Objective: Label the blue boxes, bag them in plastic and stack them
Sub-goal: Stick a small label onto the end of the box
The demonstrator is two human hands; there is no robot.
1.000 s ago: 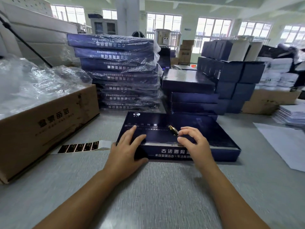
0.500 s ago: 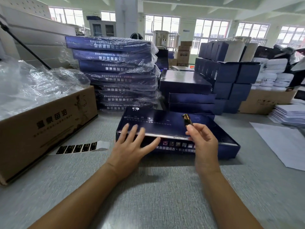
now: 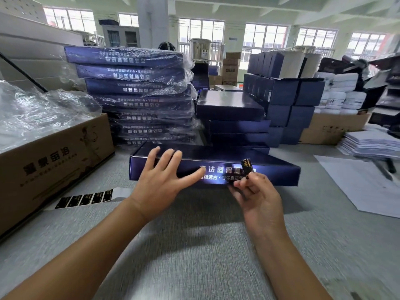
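Observation:
A flat blue box lies on the grey table in front of me, its printed front edge facing me. My left hand lies against the box's front left part with straight, spread fingers. To the right, my right hand pinches a small black and gold label, holding it upright in front of the box's front edge. A strip of more black labels lies on the table at the left. A tall stack of bagged blue boxes stands behind.
A brown carton heaped with clear plastic bags stands at the left. Unbagged blue boxes are piled behind the flat box. Smaller blue boxes sit at the back right. White paper sheets lie at the right.
My right hand lifted the label off the box top and brought it in front of the front edge. The box's front edge tipped up towards me, and my left hand spread over it.

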